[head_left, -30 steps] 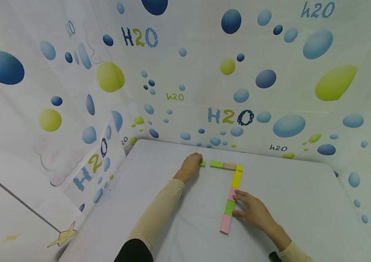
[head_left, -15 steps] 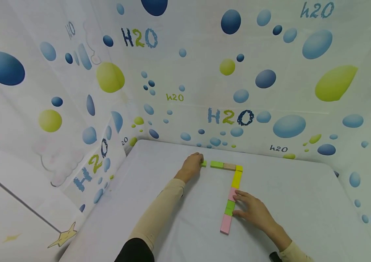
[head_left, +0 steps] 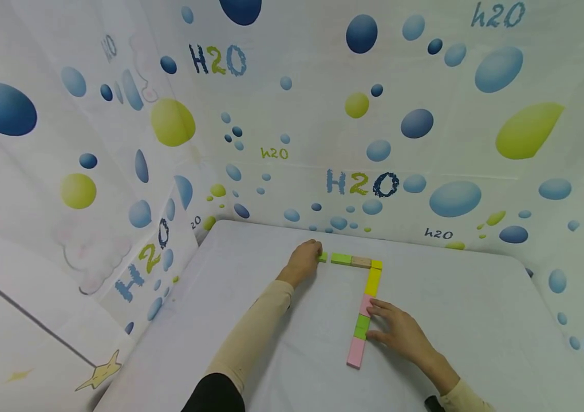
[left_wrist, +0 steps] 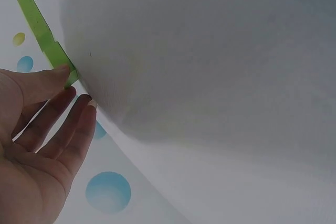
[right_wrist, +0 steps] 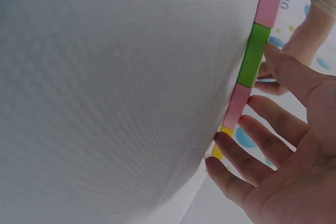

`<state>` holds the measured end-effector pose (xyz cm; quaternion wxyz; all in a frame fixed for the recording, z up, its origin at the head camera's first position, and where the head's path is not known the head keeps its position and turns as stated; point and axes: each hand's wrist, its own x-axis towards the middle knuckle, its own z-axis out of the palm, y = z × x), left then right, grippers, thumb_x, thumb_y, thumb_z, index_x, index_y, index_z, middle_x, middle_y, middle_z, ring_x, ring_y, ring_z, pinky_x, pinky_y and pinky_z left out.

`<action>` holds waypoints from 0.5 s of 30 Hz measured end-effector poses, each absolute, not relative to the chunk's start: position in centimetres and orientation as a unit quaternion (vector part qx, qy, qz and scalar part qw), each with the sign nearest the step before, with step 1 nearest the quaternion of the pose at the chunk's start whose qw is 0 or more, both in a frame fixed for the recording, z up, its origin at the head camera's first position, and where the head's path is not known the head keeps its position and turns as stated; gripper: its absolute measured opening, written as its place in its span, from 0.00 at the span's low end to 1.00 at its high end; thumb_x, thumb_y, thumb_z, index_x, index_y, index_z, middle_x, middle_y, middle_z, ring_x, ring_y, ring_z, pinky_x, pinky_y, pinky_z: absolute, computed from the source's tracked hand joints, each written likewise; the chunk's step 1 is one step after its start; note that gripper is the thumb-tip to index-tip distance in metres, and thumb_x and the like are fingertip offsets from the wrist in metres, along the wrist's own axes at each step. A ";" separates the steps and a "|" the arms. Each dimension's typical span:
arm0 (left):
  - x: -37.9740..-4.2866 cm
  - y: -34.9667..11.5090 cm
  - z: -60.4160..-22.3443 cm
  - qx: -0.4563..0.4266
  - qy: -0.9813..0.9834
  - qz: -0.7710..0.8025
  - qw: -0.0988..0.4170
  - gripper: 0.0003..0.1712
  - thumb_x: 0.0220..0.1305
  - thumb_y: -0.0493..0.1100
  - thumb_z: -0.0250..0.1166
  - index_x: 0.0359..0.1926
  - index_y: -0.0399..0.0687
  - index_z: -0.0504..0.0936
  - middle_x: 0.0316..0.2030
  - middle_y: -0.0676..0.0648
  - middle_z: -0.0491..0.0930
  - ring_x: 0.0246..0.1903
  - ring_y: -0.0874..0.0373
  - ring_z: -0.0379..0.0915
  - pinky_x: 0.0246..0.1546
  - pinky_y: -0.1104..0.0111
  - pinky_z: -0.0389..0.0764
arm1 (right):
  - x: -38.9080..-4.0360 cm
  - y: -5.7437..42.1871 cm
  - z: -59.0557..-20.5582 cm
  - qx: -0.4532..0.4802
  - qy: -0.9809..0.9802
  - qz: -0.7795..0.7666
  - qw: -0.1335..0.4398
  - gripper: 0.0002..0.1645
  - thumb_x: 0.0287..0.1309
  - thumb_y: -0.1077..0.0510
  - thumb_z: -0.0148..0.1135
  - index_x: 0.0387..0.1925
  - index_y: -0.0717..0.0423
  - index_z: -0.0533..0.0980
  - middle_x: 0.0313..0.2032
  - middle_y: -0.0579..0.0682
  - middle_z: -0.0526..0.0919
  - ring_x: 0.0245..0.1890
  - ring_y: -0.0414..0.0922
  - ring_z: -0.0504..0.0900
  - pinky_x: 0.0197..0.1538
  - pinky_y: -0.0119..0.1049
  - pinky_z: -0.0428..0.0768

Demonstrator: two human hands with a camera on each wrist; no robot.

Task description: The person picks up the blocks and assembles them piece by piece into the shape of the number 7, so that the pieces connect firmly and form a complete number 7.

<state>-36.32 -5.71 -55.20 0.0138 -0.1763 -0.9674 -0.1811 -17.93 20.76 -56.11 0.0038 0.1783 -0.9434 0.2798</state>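
Near the back of the white table, my left hand [head_left: 301,264] pinches a small green block [head_left: 323,257] between thumb and fingers; the left wrist view shows the thumb on this green block [left_wrist: 59,59]. A narrow gap parts it from another green block [head_left: 340,259], which adjoins a wooden-coloured block [head_left: 361,262] and a yellow block [head_left: 377,264] at the corner. From there a column runs towards me: yellow [head_left: 373,281], pink block [head_left: 366,305], green block [head_left: 361,326], pink block [head_left: 356,352]. Along the column's right side, my right hand [head_left: 402,336] touches it with relaxed, spread fingers.
A white cloth covers the table [head_left: 452,320]. Behind and to the left hangs a white curtain [head_left: 297,103] printed with blue and green dots and lettering, close to the table's back edge. A dark band [head_left: 214,392] circles the left sleeve.
My left hand has slid slightly right with the green block, narrowing the gap to the row. The right hand and the column have stayed in place.
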 end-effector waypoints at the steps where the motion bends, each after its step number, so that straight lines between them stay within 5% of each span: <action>1: -36.3 -5.7 -55.2 -0.178 -0.967 -0.182 0.015 0.09 0.70 0.30 0.66 0.47 0.42 0.85 0.46 0.47 0.83 0.49 0.52 0.82 0.52 0.63 0.82 | -17.9 20.8 -56.1 0.178 -0.943 0.281 0.003 0.38 0.52 0.50 0.82 0.63 0.59 0.81 0.69 0.56 0.77 0.68 0.60 0.75 0.66 0.61 0.73; 15: -36.6 -5.3 -55.4 -0.185 -0.966 -0.181 0.015 0.08 0.71 0.31 0.65 0.48 0.42 0.85 0.46 0.47 0.83 0.50 0.52 0.82 0.53 0.63 0.82 | -18.1 20.7 -56.4 0.171 -0.943 0.284 0.001 0.38 0.51 0.50 0.82 0.62 0.58 0.82 0.69 0.54 0.78 0.68 0.60 0.75 0.66 0.61 0.73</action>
